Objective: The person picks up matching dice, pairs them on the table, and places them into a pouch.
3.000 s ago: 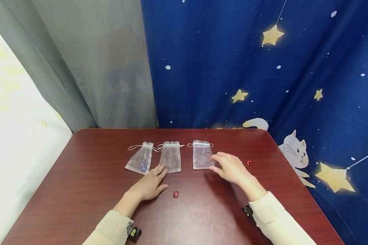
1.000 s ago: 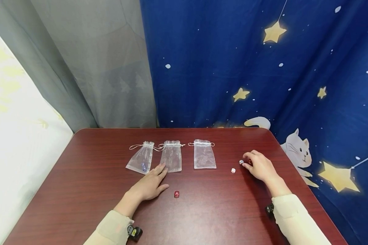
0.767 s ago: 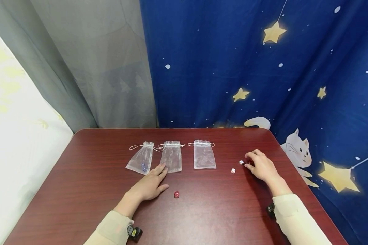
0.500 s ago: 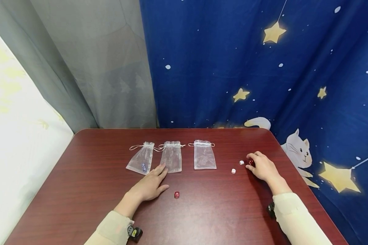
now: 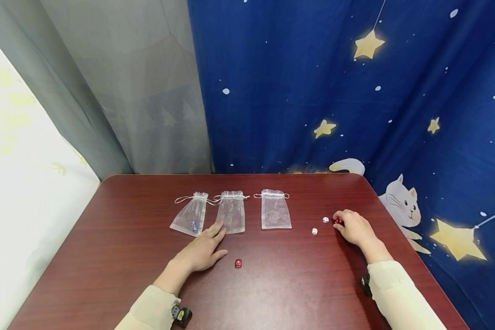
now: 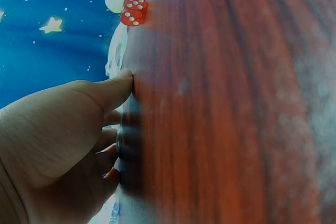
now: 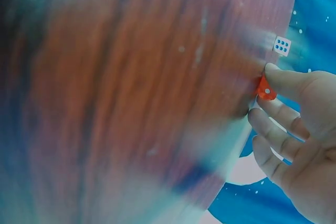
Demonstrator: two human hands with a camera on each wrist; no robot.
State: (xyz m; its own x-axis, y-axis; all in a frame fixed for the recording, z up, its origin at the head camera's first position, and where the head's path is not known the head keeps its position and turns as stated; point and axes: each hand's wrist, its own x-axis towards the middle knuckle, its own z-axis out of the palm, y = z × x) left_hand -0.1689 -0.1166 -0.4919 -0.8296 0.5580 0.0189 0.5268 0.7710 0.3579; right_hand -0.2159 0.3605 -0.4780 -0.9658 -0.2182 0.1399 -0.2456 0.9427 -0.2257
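My right hand (image 5: 356, 228) is low over the table's right side, pinching a red die (image 7: 266, 89) between thumb and index finger. Two white dice lie just left of it, one white die (image 5: 325, 220) farther back and another white die (image 5: 315, 231) nearer. My left hand (image 5: 202, 250) rests with fingers spread on the table, its fingertips at the lower edge of the middle organza bag (image 5: 231, 213). A second red die (image 5: 238, 263) lies to the right of the left thumb, also seen in the left wrist view.
Left of the middle bag lies a drawstring bag (image 5: 185, 217) with blue-marked dice (image 5: 194, 226) inside. A third drawstring bag (image 5: 275, 213) lies flat to the right. The reddish-brown table (image 5: 297, 293) ends at a blue curtain (image 5: 272, 91) behind.
The right hand has moved right from beside the right bag to the red die, and its thumb and index finger have closed on it. The left hand has stayed put.
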